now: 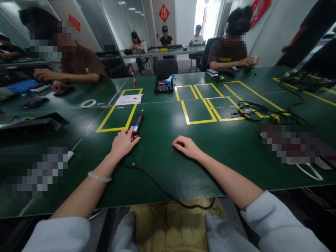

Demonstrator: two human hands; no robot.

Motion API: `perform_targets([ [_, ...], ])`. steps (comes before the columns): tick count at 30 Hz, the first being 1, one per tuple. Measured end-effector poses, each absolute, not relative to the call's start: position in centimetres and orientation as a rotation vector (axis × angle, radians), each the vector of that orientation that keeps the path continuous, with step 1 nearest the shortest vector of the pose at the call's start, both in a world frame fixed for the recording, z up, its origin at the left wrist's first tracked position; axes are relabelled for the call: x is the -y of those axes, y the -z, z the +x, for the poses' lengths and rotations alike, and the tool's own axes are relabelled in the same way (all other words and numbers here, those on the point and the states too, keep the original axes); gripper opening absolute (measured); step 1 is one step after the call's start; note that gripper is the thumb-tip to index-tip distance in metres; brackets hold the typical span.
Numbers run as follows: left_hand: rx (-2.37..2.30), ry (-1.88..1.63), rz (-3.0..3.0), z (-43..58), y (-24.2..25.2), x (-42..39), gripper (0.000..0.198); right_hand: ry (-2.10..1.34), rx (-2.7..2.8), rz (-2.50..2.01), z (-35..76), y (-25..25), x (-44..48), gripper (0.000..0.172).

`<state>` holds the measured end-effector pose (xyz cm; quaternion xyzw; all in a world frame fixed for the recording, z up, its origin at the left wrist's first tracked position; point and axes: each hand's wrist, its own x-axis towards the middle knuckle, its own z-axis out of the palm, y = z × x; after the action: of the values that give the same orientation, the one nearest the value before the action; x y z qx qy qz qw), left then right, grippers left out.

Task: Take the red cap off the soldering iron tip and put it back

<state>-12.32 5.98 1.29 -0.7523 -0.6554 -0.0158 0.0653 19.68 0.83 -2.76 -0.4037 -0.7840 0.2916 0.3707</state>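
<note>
On the green table [157, 154], my left hand [123, 142] has its fingers and thumb around the rear end of a black electric screwdriver [139, 120]. The tool lies with its thin bit pointing away from me. From beneath that hand a black cord [160, 187] runs toward the table's front edge. My right hand [187, 146] rests on the tabletop with its fingers curled in, and nothing shows in it. Just beyond the screwdriver, a white paper [129, 99] lies across a yellow-taped rectangle [112, 130].
A black tray [163, 84] with small parts and a blue item stands farther back. More yellow tape outlines [202, 121] mark the middle. Tangled black cables [258, 111] lie at right, a white tape roll [88, 103] at left. Several people sit around.
</note>
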Motion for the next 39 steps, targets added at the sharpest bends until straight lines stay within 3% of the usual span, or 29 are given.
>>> perform_targets([
  [12,2.244,0.139,-2.057,-23.9,-1.7,-10.4,0.064,-0.769,2.048,-1.052,19.6,3.0,-0.9,0.012],
  [16,2.173,0.299,-2.015,-24.5,-1.4,-10.2,0.062,-0.774,2.049,-1.055,19.6,3.0,-0.9,0.012],
  [24,2.222,0.497,-1.957,-20.5,-2.5,-9.4,0.039,-0.771,2.058,-1.059,19.5,2.9,-0.9,0.012],
  [32,2.038,1.116,-3.122,-7.0,-3.1,-6.0,0.042,-0.827,2.015,-1.055,19.4,2.8,-0.9,0.011],
  [37,1.864,1.108,-3.660,-1.7,-1.9,-2.9,0.062,-1.026,1.931,-0.947,19.3,2.5,-0.6,0.029],
  [39,1.827,1.066,-3.752,-1.1,-1.1,-2.5,0.066,-1.059,1.947,-0.909,19.1,2.5,-0.4,0.027],
])
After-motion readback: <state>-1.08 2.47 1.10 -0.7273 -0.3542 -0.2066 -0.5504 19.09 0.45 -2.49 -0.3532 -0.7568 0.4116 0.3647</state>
